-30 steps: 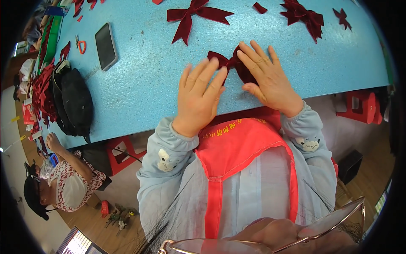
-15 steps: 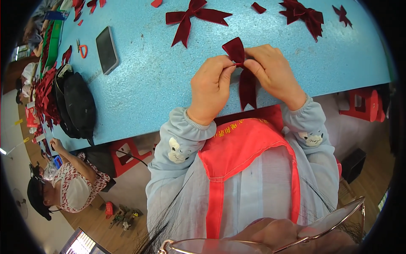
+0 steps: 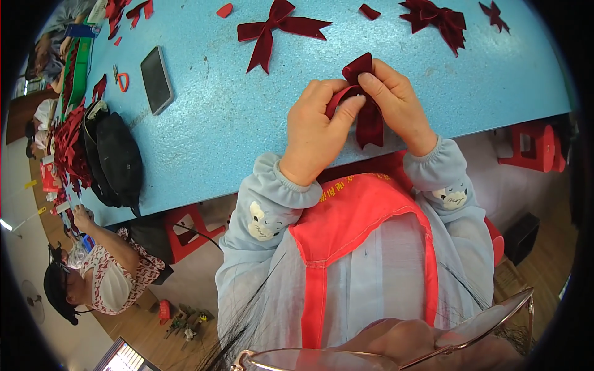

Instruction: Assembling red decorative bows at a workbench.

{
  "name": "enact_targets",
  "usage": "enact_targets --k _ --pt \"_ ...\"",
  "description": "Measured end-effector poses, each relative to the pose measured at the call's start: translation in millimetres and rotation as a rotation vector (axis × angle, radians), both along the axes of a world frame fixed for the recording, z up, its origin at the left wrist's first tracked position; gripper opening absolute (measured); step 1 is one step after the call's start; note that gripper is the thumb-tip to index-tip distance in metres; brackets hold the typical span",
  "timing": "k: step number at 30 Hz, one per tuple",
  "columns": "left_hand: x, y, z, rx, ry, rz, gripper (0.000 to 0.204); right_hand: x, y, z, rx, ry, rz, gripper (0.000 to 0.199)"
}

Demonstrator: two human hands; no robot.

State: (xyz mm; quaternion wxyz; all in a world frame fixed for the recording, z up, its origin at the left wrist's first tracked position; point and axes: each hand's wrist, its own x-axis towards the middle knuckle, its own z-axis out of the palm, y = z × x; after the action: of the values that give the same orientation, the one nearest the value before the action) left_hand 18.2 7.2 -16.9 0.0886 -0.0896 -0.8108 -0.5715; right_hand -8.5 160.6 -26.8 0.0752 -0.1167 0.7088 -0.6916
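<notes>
A dark red velvet ribbon bow [image 3: 370,123] is between my two hands, just above the table's near edge. My left hand [image 3: 318,123] pinches a loop of it on the left side, thumb against fingers. With thumb and fingers closed, my right hand [image 3: 396,102] grips it near the middle; one loop stands up above the thumb and a tail hangs below. My fingers partly hide the bow's centre. Beyond my hands lies a larger velvet bow [image 3: 272,31], with a layered bow [image 3: 436,23] to its right and a small bow [image 3: 494,17] farther right.
On the blue table [image 3: 204,148] lie a phone [image 3: 156,80], orange-handled scissors [image 3: 122,80], a black pouch [image 3: 117,157] and a heap of red ribbon pieces [image 3: 71,145]. Ribbon scraps [image 3: 369,12] lie at the back. A co-worker [image 3: 108,266] sits at the left; a red stool [image 3: 533,147] stands right.
My left hand has shifted slightly right and now folds a ribbon part over into a loop. The bow has turned a little, and its upper loop leans right. The whole view has shifted slightly.
</notes>
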Motion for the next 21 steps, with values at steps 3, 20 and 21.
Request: enact_targets --k 3,20,21 --pt "-3 -6 -1 -0.152 0.108 -0.031 0.015 -1 5 -2 0.133 0.063 0.042 0.015" --pt "19 -21 -2 -0.304 -0.150 -0.009 0.019 -24 24 6 0.749 0.855 -0.334 0.018" --pt "19 -29 -4 -0.304 -0.150 -0.008 0.019 -19 28 6 0.748 0.855 -0.334 0.018"
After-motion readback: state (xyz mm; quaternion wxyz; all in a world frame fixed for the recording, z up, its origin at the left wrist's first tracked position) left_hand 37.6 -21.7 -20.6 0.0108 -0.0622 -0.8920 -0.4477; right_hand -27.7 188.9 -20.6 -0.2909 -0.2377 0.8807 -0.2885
